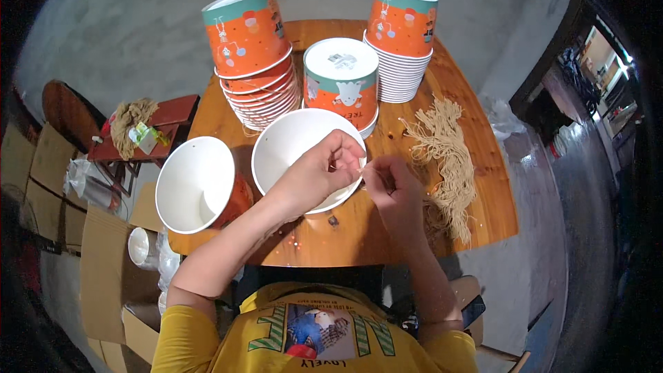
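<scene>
My left hand (324, 164) reaches over the mouth of a white-lined paper bucket (277, 144), its fingers curled in a pinch at the right rim. Close beside it, my right hand (395, 190) is also closed in a pinch, fingertips almost meeting the left ones. Whatever lies between the fingers is too small to make out. A second bucket (195, 183), orange outside, tilts with its mouth toward me at the table's left edge. To the right of my right hand lies a loose bundle of tan cords (450, 166).
Upside-down orange and green buckets stand behind in a left stack (250, 41), a middle one (341, 76) and a right stack (402, 24), on the wooden table (483, 200). A red bench (173, 112) and an open cardboard box (103, 269) are at the left.
</scene>
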The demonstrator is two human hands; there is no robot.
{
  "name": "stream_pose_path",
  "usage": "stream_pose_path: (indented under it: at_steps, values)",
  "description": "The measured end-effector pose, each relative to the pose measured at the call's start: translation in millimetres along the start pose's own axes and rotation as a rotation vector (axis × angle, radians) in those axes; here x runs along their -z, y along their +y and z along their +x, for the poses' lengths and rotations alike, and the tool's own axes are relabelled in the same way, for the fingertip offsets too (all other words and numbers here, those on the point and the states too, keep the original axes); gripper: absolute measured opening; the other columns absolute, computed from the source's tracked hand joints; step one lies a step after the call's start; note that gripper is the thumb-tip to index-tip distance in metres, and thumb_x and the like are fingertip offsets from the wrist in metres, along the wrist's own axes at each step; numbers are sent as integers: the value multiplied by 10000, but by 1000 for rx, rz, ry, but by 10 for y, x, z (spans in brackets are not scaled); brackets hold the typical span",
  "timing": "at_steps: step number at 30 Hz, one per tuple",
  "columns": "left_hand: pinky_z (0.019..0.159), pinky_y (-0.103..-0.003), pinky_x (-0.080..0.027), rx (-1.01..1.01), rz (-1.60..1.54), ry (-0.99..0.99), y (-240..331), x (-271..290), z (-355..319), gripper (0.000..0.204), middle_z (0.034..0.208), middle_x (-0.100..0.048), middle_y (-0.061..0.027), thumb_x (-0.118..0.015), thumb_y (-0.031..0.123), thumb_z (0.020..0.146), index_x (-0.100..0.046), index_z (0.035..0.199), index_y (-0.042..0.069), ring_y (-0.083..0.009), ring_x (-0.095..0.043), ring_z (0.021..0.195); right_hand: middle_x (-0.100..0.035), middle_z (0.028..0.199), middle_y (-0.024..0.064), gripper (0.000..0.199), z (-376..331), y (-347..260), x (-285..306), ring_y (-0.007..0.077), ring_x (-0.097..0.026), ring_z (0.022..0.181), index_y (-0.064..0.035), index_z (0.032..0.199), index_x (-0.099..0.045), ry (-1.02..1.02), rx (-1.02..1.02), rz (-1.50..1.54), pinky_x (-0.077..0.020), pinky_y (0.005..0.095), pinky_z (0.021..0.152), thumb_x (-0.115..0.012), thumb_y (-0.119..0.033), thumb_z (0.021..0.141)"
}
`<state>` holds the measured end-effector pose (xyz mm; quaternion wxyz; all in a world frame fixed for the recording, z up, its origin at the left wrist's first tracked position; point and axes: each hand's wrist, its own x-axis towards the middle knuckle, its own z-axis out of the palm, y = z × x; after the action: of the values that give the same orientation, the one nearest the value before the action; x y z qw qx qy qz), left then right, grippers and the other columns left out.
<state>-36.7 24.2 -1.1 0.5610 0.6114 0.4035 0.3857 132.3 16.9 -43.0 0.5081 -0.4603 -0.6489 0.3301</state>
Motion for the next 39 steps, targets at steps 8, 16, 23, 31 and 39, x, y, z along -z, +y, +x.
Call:
stream_pose_path:
  at_steps: [8, 16, 23, 31, 39]
  values:
    - [787, -212, -439, 88, -113, -1, -4, 23, 22, 339, 923, -556, -34, -610, 31, 870, -433, 1158, 44, -99, -548, 867, -526, 757, 20, 151, 43, 12, 76, 97, -513, 620, -59, 896, -600, 66, 389, -275, -407, 237, 525, -682, -3, 784]
    - [764, -211, -443, 64, -46, 40, 26, 8, 16, 363, 854, -578, -23, -634, 71, 869, -419, 1160, 41, -92, -551, 813, -530, 771, 68, 179, 147, -132, 204, 225, -589, 668, -54, 848, -596, -17, 648, -537, -493, 330, 562, -700, 5, 715]
    - [770, -220, -445, 63, 26, 32, 41, -8, -6, 355, 864, -573, -22, -629, 62, 868, -424, 1157, 39, -87, -541, 821, -511, 717, 31, 90, 224, -223, 195, 132, -550, 632, -51, 805, -574, -198, 333, -321, -433, 252, 498, -643, -17, 758]
    - [774, -215, -440, 90, -1, 13, 59, 4, -11, 325, 875, -565, -21, -620, 46, 860, -442, 1132, 36, -86, -536, 824, -550, 760, -24, 164, 327, -144, 383, 76, -499, 639, -62, 879, -600, -488, -490, 272, -394, 214, 557, -585, -225, 881]
    - [774, -213, -431, 100, -19, 6, 64, -1, -15, 325, 884, -546, -8, -627, 54, 855, -447, 1125, 42, -80, -521, 829, -603, 786, 62, 140, 99, -109, 209, 120, -579, 670, -43, 936, -583, -229, 72, -92, -473, 269, 607, -653, -82, 821]
